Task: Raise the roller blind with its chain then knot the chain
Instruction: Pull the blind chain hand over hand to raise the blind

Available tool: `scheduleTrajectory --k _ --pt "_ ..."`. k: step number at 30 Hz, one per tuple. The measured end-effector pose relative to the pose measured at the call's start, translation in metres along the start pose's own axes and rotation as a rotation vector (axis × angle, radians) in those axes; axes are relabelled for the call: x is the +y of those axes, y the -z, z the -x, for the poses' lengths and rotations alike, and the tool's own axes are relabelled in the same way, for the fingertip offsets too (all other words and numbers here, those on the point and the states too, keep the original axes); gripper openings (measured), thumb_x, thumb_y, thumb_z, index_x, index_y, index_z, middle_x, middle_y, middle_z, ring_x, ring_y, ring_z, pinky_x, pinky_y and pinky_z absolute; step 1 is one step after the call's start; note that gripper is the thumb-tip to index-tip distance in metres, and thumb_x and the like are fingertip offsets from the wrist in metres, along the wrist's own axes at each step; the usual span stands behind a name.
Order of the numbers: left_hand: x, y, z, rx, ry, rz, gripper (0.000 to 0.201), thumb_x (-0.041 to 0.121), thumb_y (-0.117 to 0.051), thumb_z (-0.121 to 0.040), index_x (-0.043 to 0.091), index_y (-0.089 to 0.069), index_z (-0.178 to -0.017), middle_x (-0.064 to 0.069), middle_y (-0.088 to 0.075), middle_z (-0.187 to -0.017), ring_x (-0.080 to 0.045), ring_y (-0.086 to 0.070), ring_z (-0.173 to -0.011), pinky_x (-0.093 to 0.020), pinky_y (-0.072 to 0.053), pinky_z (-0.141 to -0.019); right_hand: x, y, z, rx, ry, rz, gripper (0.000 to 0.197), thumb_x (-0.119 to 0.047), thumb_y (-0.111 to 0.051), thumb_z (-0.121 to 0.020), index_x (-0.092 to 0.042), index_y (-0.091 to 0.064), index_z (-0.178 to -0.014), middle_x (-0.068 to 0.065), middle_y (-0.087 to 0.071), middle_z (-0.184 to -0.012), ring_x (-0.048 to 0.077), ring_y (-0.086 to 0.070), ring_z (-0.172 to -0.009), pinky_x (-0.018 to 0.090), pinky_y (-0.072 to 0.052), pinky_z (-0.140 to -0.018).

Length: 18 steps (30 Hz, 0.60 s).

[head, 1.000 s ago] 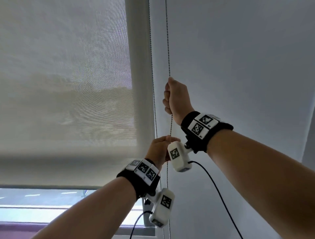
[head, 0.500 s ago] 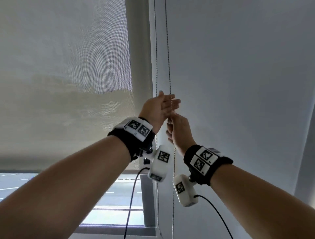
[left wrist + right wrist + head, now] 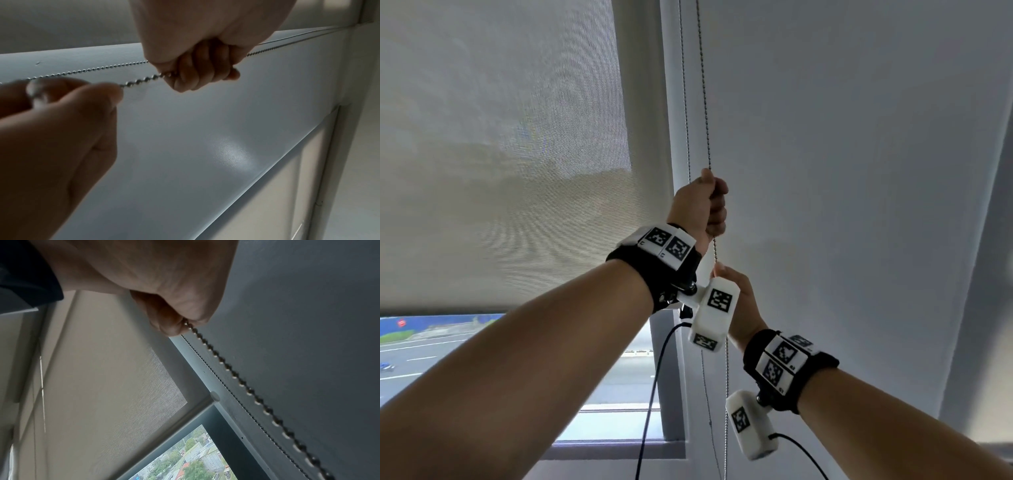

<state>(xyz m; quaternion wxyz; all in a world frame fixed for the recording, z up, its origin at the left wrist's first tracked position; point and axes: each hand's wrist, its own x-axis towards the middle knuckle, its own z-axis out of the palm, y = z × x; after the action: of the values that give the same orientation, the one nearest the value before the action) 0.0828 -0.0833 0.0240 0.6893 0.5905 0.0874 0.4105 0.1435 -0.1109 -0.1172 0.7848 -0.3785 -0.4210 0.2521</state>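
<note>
Head view shows the swap plainly: half a second back the left hand (image 3: pixel 703 205) was spread flat against the chain (image 3: pixel 704 102) with the right hand just under it, and a second back the right hand was the upper one. Now the left hand is fisted tight round the near strand of the chain, high up beside the window frame (image 3: pixel 647 102), and the right hand (image 3: pixel 739 301) sits directly below it, partly hidden behind the left wrist's camera housing. From the left wrist view the right hand's fingers (image 3: pixel 98 92) pinch that same strand just below the left fist, with a short taut run of beads between the two.

The roller blind (image 3: pixel 500 154) has climbed too. Its bottom bar (image 3: pixel 482 306) now hangs well above the sill, and a wider band of road and greenery shows beneath it than a second ago.

So this looks like hand-over-hand hauling, with the left hand set to take the next downward pull. The blind still covers most of the glass, so I would judge the raising to be partway done. No knot or loop shows anywhere along the chain.
</note>
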Motion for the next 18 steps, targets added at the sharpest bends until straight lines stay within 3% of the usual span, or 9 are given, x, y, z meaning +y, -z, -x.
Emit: scheduleTrajectory --k 2,5,7,10,14,16,18 --pt "-0.002 -0.001 0.002 0.026 -0.047 -0.017 0.040 0.035 -0.035 -0.098 0.019 -0.044 -0.062 0.009 -0.028 -0.041 -0.007 -0.018 -0.034 -0.018 -0.014 -0.038 0.002 0.000 -0.001 -0.036 0.008 0.026 0.038 -0.036 -0.055 -0.085 -0.026 -0.038 -0.052 -0.009 -0.033 -0.051 0.008 -0.028 -0.048 0.028 -0.026 -0.053" --pt "-0.003 0.000 0.002 0.039 -0.071 -0.025 0.041 0.033 -0.036 -0.098 0.019 -0.043 -0.060 0.009 -0.028 -0.041 -0.007 -0.018 -0.033 -0.016 -0.014 -0.036 -0.003 0.003 -0.003 -0.062 0.048 0.151 0.042 -0.021 -0.045 -0.100 -0.017 -0.038 -0.058 -0.005 -0.034 -0.054 0.008 -0.030 -0.049 0.027 -0.028 -0.053" --pt "-0.003 0.003 0.002 0.042 -0.078 -0.024 0.041 0.033 -0.036 -0.098 0.019 -0.042 -0.060 0.008 -0.027 -0.042 -0.007 -0.017 -0.034 -0.016 -0.014 -0.037 -0.012 0.005 -0.006 -0.098 0.101 0.285 0.037 -0.017 -0.042 -0.097 -0.007 -0.042 -0.062 0.005 -0.037 -0.058 0.014 -0.034 -0.053 0.028 -0.030 -0.055" --pt "-0.002 0.008 0.001 0.045 -0.088 -0.033 0.041 0.033 -0.036 -0.098 0.019 -0.042 -0.060 0.008 -0.027 -0.043 -0.008 -0.017 -0.035 -0.016 -0.013 -0.038 -0.034 0.006 -0.017 -0.109 0.088 0.330 0.032 -0.019 -0.038 -0.085 0.005 -0.058 -0.080 0.019 -0.054 -0.070 0.026 -0.051 -0.064 0.034 -0.046 -0.063" --pt "-0.005 0.011 0.007 0.071 -0.085 -0.026 0.041 0.031 -0.038 -0.097 0.018 -0.044 -0.059 0.007 -0.027 -0.041 -0.008 -0.019 -0.032 -0.014 -0.016 -0.035 -0.074 -0.003 -0.038 -0.100 0.153 0.428 0.037 -0.017 -0.033 -0.091 0.005 -0.063 -0.095 0.017 -0.067 -0.079 0.024 -0.064 -0.070 0.041 -0.053 -0.072" --pt "-0.011 0.011 0.011 0.084 -0.087 -0.045 0.038 0.030 -0.039 -0.097 0.017 -0.047 -0.062 0.007 -0.027 -0.040 -0.008 -0.020 -0.032 -0.016 -0.018 -0.035 -0.095 -0.011 -0.046 -0.089 0.183 0.420 0.033 -0.009 -0.032 -0.097 0.006 -0.062 -0.097 0.014 -0.065 -0.076 0.020 -0.063 -0.065 0.037 -0.055 -0.067" --pt "-0.019 0.011 0.015 0.089 -0.069 -0.043 0.030 0.028 -0.038 -0.097 0.013 -0.054 -0.077 0.008 -0.030 -0.041 -0.008 -0.021 -0.033 -0.017 -0.016 -0.036 -0.113 -0.021 -0.053 -0.081 0.204 0.447 0.034 -0.009 -0.033 -0.099 0.007 -0.062 -0.102 0.014 -0.064 -0.077 0.018 -0.064 -0.068 0.027 -0.056 -0.064"
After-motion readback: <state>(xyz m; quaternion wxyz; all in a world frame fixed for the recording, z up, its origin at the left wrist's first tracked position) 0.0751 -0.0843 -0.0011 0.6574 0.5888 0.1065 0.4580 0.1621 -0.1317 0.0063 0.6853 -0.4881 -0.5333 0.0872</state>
